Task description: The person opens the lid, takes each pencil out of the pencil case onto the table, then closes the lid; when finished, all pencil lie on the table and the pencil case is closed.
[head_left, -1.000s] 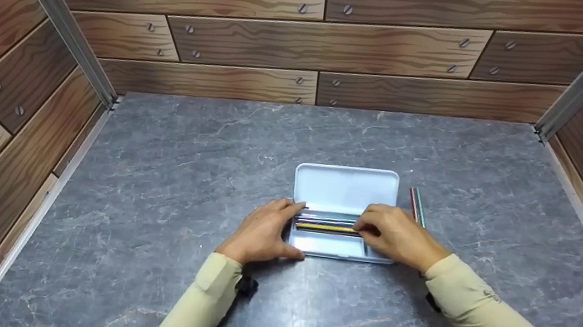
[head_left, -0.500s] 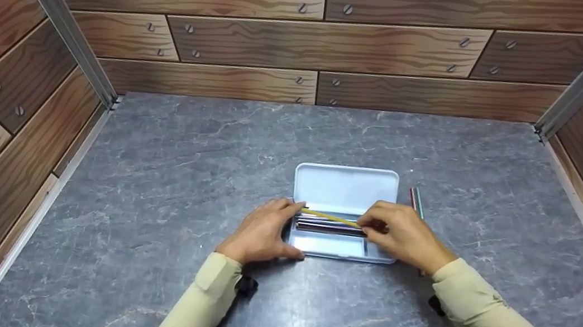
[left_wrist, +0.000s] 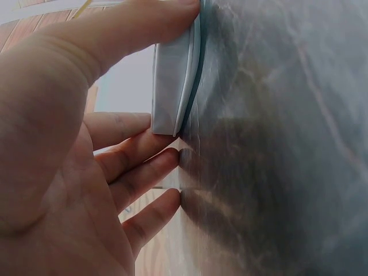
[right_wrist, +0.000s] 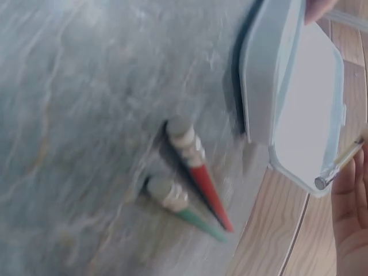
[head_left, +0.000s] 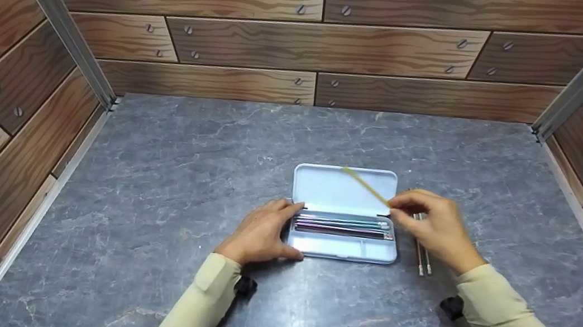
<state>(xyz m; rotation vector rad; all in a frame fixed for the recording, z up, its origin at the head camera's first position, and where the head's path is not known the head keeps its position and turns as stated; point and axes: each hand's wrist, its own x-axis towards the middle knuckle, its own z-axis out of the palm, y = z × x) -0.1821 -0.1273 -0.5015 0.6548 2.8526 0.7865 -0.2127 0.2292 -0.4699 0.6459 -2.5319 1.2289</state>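
A pale blue pencil case (head_left: pixel 337 247) lies open on the table, its lid (head_left: pixel 322 187) tipped back. Several pencils (head_left: pixel 340 223) with metallic eraser ends lie side by side in its rear compartment. My left hand (head_left: pixel 262 233) holds the case's left end, thumb at the front corner and fingers at the back; the left wrist view shows the thumb (left_wrist: pixel 126 37) over the edge. My right hand (head_left: pixel 430 221) pinches a yellow pencil (head_left: pixel 367 186) near its eraser end, raised at a slant in front of the lid. In the right wrist view, its eraser end (right_wrist: pixel 330 175) sticks out by the fingers.
A red pencil (right_wrist: pixel 210 195) and a green pencil (right_wrist: pixel 198 222) lie on the grey marbled table (head_left: pixel 183 172), right of the case and partly under my right hand. Wood-patterned walls (head_left: pixel 239 44) with metal corner posts (head_left: pixel 57 14) enclose the table at the back and sides.
My right hand has lifted the yellow pencil out of the case and carried it right and back, turning it to a steeper slant. The left hand has stayed in place.
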